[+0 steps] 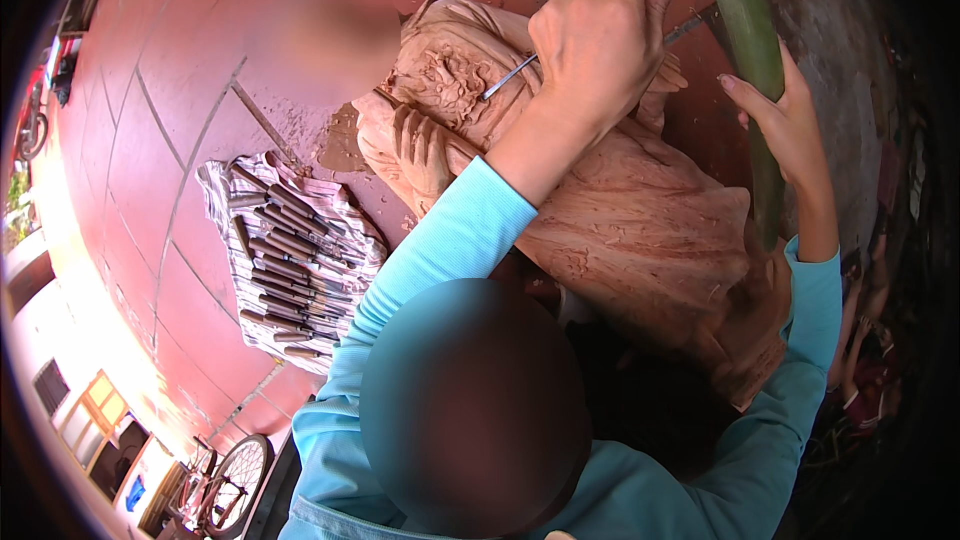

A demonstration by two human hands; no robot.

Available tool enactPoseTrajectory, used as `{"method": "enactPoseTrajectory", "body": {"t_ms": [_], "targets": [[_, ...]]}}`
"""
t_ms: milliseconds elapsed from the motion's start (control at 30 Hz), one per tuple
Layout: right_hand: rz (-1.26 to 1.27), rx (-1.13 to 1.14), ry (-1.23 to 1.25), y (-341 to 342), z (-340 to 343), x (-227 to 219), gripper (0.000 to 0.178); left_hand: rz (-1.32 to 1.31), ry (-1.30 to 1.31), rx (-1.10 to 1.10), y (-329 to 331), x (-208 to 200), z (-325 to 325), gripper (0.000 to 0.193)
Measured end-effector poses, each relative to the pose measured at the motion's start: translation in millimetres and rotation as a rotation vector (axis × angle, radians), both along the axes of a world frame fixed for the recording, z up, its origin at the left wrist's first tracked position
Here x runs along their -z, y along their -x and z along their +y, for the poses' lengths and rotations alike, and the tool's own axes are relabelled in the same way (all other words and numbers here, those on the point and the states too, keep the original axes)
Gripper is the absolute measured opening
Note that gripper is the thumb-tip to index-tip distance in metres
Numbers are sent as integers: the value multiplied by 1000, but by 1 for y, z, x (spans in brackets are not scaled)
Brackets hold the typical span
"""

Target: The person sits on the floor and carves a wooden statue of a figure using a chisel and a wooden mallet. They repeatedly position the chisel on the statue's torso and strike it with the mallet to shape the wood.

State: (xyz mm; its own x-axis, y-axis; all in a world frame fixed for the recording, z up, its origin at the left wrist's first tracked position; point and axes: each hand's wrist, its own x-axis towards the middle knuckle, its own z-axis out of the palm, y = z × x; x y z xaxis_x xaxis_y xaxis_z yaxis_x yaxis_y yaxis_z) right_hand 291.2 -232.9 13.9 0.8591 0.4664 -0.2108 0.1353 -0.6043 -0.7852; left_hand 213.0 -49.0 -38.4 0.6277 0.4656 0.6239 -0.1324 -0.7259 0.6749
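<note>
A reddish-brown carving (640, 210) of a robed figure, apparently wood, lies in front of me, with carved folds and a carved hand. My left hand (600, 40) is closed round the brown handle of a carving chisel (512, 74). The chisel's thin metal shaft slants down left, its tip at the rough, curled relief on the figure's upper part. To the right, my right hand (785, 120) grips a long green club (745, 25), thumb across its near side. The club stands apart from the chisel handle. My left forearm hides part of the carving.
Left of the carving, several dark-handled carving tools (285, 260) lie in rows on a striped cloth (235, 240). Wood chips (340, 145) are scattered on the red tiled floor (150, 180). A bicycle (235, 485) stands at the lower left; a grey wall-like surface (835, 60) is at right.
</note>
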Motion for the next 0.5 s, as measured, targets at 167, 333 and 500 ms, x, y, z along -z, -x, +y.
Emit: {"method": "enactPoseTrajectory", "body": {"t_ms": [167, 333, 500], "targets": [[74, 14, -40, -8, -4, -5, 62, 63, -283, -126, 0, 5, 9, 21], [-166, -185, 2, -13, -7, 9, 62, 89, -10, -90, 3, 2, 1, 22], [24, -145, -1, -4, -2, 5, 62, 37, -102, -149, 2, 5, 0, 33]]}}
